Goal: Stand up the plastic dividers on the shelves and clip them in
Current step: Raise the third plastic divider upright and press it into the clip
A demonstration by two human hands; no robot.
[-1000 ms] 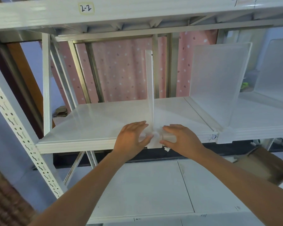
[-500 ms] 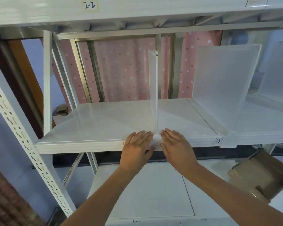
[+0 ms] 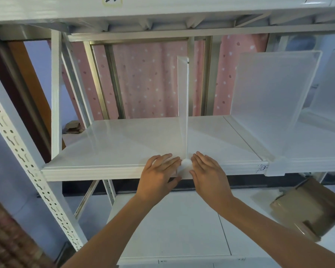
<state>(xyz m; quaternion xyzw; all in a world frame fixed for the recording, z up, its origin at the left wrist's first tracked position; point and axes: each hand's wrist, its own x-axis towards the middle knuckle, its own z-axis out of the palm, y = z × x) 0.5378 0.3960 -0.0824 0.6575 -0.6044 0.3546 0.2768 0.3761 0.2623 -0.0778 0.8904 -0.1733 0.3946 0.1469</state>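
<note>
A clear frosted plastic divider (image 3: 183,105) stands upright, edge-on to me, on the white metal shelf (image 3: 112,144). Its white front clip (image 3: 186,165) hangs over the shelf's front lip. My left hand (image 3: 159,175) lies flat against the lip just left of the clip, fingers together and pointing up. My right hand (image 3: 209,173) lies flat on the other side of the clip in the same way. Neither hand wraps around anything. A second divider (image 3: 273,97) stands upright at the joint with the neighbouring shelf on the right.
A perforated white upright (image 3: 27,171) frames the left side. The upper shelf beam (image 3: 162,14) runs overhead. A lower white shelf (image 3: 172,225) sits below my arms, with a brown cardboard box (image 3: 309,207) at its right. Pink dotted curtain (image 3: 149,78) hangs behind.
My hands shifted from gripping the clip's sides to lying flat beside it on the shelf lip. The divider now stands straight. The view has moved closer.
</note>
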